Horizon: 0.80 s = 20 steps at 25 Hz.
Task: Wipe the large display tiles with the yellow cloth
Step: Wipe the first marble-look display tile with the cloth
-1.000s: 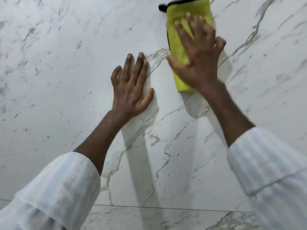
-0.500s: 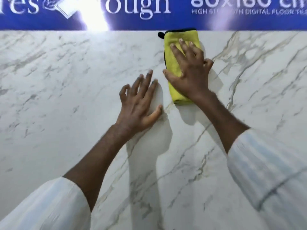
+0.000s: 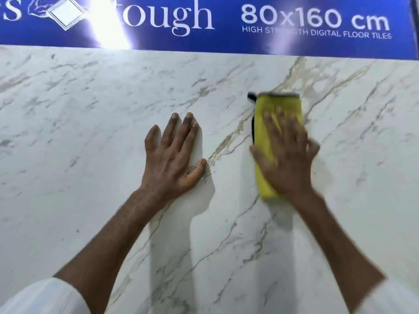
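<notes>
- Marble-patterned tile (image 3: 90, 137), white with grey and gold veins, fills the view below a blue banner (image 3: 222, 40) with white lettering.
- Yellow cloth (image 3: 264, 114), folded long with a black edge, lies flat on the tile below the banner's right half, apart from the banner.
- Right hand (image 3: 288, 162), blurred, presses on the cloth, fingers straight and spread, pointing toward the banner.
- Left hand (image 3: 172, 162) rests flat on bare tile below the banner's middle, fingers straight, holding nothing, apart from the cloth.
</notes>
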Available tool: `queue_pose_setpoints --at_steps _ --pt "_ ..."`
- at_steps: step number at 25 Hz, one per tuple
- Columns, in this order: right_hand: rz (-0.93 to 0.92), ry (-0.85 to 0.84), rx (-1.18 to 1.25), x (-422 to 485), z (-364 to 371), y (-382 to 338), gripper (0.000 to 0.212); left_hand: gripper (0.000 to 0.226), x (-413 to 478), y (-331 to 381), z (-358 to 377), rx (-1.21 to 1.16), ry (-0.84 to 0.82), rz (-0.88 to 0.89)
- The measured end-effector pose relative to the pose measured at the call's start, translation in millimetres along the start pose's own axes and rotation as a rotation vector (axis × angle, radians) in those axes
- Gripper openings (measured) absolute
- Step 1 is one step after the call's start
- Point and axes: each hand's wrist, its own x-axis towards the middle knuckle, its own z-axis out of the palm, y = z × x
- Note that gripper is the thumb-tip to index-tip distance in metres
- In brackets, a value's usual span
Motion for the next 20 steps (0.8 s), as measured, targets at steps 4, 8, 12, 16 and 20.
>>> queue_pose_setpoints --at_steps 4,8,12,16,20 --pt "-0.084 -0.075 -0.024 -159 -15 -8 0.068 0.081 1 3 -4 -0.027 -0.049 -0.035" --pt "-0.076 -0.062 -0.017 -43 -2 -10 0.074 0.078 0 4 -10 -0.054 -0.084 -0.042" --pt "-0.031 -0.063 -0.049 23 2 4 0.076 0.076 -55 35 -18 -0.13 -0.07 -0.005" --pt "-0.112 -0.088 -0.065 -134 -12 -3 0.075 0.078 -166 91 -32 -0.181 -0.17 0.02" --pt "-0.37 -0.197 0.042 -294 -38 4 0.069 0.076 -201 107 -31 -0.134 -0.191 0.046"
